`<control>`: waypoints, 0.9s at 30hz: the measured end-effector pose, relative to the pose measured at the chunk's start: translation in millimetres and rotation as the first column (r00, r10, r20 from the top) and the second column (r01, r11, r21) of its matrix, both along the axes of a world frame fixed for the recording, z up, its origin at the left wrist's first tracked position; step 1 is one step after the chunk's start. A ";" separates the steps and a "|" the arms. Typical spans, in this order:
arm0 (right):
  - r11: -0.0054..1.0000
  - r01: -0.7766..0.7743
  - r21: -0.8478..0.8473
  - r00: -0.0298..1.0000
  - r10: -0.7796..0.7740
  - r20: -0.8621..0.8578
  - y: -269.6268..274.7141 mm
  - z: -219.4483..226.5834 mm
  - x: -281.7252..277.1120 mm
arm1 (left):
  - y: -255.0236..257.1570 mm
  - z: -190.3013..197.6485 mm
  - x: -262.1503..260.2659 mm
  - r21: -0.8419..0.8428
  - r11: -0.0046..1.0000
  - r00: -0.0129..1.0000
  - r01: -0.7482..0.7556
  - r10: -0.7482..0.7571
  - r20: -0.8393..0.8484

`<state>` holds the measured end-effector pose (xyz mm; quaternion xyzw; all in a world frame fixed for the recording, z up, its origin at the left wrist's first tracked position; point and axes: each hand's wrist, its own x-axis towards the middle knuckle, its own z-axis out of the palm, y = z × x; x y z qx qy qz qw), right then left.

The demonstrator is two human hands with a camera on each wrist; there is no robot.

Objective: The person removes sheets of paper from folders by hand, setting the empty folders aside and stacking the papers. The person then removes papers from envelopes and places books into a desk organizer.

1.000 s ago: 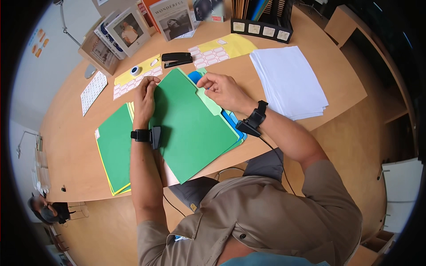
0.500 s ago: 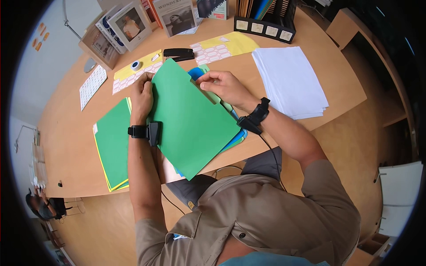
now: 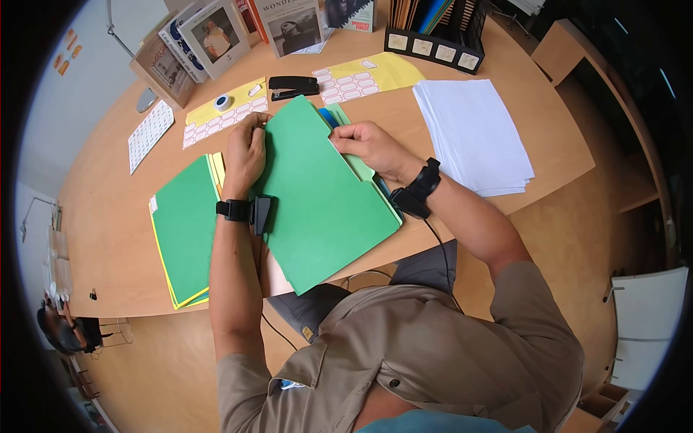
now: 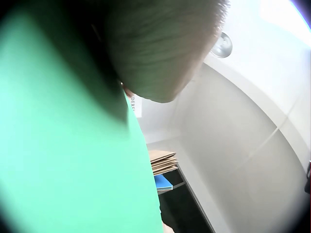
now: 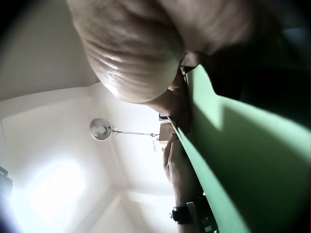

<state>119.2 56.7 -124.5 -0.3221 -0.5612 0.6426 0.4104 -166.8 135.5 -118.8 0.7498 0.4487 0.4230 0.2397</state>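
A large green file folder (image 3: 325,202) stands tilted in front of the person, over the near part of the table. The left hand (image 3: 245,153) holds its left edge near the top, fingers bent towards the folder. On the other side the right hand (image 3: 377,150) pinches the right edge by the cut-out, thumb and forefinger together. Behind that edge, pale green (image 3: 341,113) and blue (image 3: 328,117) folders peek out. In the left wrist view the green sheet (image 4: 73,160) fills the left half. The right wrist view shows the folder's edge (image 5: 209,131) below the palm.
Green and yellow folders (image 3: 184,227) lie stacked at left. White paper (image 3: 476,137) lies at right. Beyond the hands are a stapler (image 3: 292,86), a tape roll (image 3: 222,102), label sheets (image 3: 350,88), upright books (image 3: 216,40) and a black file organizer (image 3: 433,50).
The green folder was lifted and tilted, then shifted to the right, covering more of the blue one. The right fingers moved from beside the edge to pinching it. The left hand followed rightward.
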 end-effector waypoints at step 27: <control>0.780 0.554 0.291 0.791 -0.602 0.109 8.0 -11.0 5.8 | -24.6 18.0 9.8 -0.042 0.998 0.987 0.052 -0.057 -0.148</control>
